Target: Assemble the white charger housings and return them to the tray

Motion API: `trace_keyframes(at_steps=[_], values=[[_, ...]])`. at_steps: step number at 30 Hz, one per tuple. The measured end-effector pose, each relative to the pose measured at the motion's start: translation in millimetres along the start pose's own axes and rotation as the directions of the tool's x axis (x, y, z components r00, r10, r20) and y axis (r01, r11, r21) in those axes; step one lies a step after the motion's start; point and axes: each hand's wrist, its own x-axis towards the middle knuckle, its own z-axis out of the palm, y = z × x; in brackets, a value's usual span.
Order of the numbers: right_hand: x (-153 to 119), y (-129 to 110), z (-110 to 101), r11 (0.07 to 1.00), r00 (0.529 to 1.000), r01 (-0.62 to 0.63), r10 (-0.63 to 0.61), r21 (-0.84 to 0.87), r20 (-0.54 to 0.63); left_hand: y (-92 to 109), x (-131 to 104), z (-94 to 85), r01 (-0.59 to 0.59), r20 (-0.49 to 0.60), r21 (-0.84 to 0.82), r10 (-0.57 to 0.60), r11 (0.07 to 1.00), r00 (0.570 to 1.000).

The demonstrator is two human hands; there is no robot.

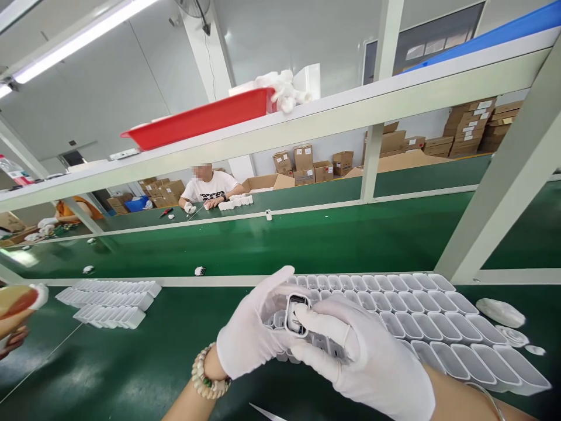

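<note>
My left hand (252,330), in a white glove, grips a small white plastic housing (291,310) with rounded corners. Its open side faces me, and dark and metallic parts show inside, too small to name. From the right, my gloved right hand (368,354) has its fingertips at the opening, partly covering the inside, with another finger by the lower edge. Behind and below both hands, rows of translucent white open-topped containers (456,359) stand on the green bench (184,362); my hands hide part of them.
More white pieces in rows (111,301) stand at left, near another person's arm (15,310). A shelf beam (333,120) carrying a red tray (205,120) crosses ahead. A slanted post (491,175) rises at right by a clear plastic bag (500,311). Across the belt (280,245) a co-worker (213,186) sits.
</note>
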Motion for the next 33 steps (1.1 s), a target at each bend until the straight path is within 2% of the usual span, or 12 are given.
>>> trace_keyframes(at_steps=[6,10,12,14,17,19,21,23,25,28,31,33], values=[[-0.2,4.0,3.0,0.985,0.985,-0.164,0.161,0.052,0.058,0.9,3.2,-1.4,0.035,-0.016,0.093,-0.033,0.995,0.999],[0.2,8.7,5.1,0.978,0.978,-0.205,0.206,-0.021,0.038,-4.4,3.7,-3.0,0.071,-0.008,0.193,-0.070,0.979,0.997],[2.4,10.9,4.6,0.970,0.965,-0.236,0.241,-0.058,0.105,-10.1,3.6,-3.8,0.061,0.028,0.274,-0.072,0.960,0.997],[6.4,13.2,2.9,0.958,0.940,-0.280,0.288,-0.066,0.184,-14.7,4.2,-5.1,0.015,0.074,0.432,-0.052,0.902,0.996],[13.1,19.7,-0.2,0.937,0.905,-0.349,0.344,-0.026,0.250,-12.7,8.6,-11.7,-0.086,0.146,0.708,-0.026,0.701,0.989],[15.5,27.4,-1.9,0.912,0.886,-0.409,0.400,-0.007,0.234,-4.2,14.5,-21.4,-0.087,0.131,0.846,-0.046,0.526,0.990],[15.8,37.9,-3.4,0.869,0.852,-0.494,0.488,-0.019,0.189,5.4,21.8,-35.8,0.042,0.011,0.948,-0.165,0.317,0.986],[15.7,51.5,-5.0,0.820,0.807,-0.571,0.570,-0.041,0.154,9.7,29.0,-52.2,0.206,-0.156,0.970,-0.320,0.127,0.935],[17.7,68.6,-6.4,0.788,0.773,-0.612,0.613,-0.062,0.161,4.4,34.9,-66.2,0.294,-0.249,0.955,-0.415,0.046,0.875],[29.2,101.3,-5.9,0.781,0.756,-0.612,0.624,-0.128,0.198,-17.5,40.4,-74.8,0.323,-0.250,0.942,-0.445,0.095,0.860],[47.7,139.3,1.3,0.765,0.729,-0.587,0.642,-0.265,0.238,-39.6,39.3,-71.1,0.335,-0.236,0.928,-0.441,0.161,0.866],[58.7,162.6,9.9,0.735,0.696,-0.568,0.669,-0.370,0.262,-47.2,34.8,-68.4,0.347,-0.239,0.917,-0.427,0.196,0.872]])
